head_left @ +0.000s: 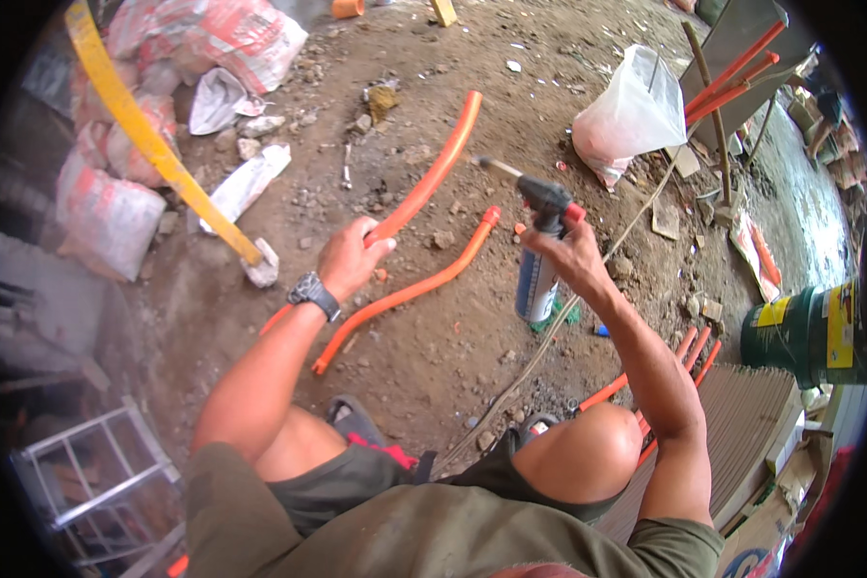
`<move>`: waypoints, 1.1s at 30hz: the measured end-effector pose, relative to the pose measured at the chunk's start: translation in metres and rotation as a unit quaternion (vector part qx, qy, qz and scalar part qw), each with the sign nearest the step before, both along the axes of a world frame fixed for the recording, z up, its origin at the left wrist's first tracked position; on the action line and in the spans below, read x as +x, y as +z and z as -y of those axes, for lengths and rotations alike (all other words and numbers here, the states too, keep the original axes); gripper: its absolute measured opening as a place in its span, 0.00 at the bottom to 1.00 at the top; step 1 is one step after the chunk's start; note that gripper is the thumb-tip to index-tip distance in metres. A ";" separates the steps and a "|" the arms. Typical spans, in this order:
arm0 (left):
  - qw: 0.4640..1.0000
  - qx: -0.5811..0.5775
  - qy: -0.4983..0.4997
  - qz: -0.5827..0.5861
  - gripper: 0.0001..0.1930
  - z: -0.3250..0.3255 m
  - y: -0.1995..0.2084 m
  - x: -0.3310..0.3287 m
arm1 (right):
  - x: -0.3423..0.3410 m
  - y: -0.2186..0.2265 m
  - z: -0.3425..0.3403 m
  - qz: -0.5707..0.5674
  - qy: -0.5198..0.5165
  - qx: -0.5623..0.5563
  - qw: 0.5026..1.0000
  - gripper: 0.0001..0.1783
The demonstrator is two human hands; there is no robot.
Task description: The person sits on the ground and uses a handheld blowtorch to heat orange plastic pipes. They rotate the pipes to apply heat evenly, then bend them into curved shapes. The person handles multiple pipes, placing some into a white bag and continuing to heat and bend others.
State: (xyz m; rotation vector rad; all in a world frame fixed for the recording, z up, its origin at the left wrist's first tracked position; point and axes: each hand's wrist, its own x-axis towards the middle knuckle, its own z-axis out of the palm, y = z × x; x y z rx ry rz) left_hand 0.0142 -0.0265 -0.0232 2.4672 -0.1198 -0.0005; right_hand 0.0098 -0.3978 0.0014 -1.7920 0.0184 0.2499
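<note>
My left hand is wrapped round an orange plastic pipe, which rises from the fist with a slight bend toward the far side. In my right hand is a gas blowtorch with a black and red head on a blue and white canister, held upright. Its nozzle points toward the pipe's upper part, a short gap away. I cannot make out a flame. Below, on the dirt, lies a second orange pipe, bent in an S-shape with a wider far end.
Dusty sacks and a yellow bar are at left, above a metal frame. A white plastic bag stands far right, near a green bucket. A cord crosses the ground beside orange pipes and stacked ribbed panels.
</note>
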 end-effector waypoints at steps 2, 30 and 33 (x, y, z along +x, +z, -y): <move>1.000 0.000 -0.017 0.004 0.17 0.001 0.000 0.003 | -0.001 0.001 0.000 0.013 0.036 -0.005 0.999 0.32; 0.864 -0.325 -0.006 -0.385 0.23 0.006 0.026 0.006 | -0.008 -0.011 0.000 0.032 0.078 -0.032 0.996 0.28; 0.860 -0.324 -0.001 -0.393 0.23 0.001 0.023 0.008 | -0.015 -0.014 -0.001 0.108 0.173 -0.079 0.976 0.31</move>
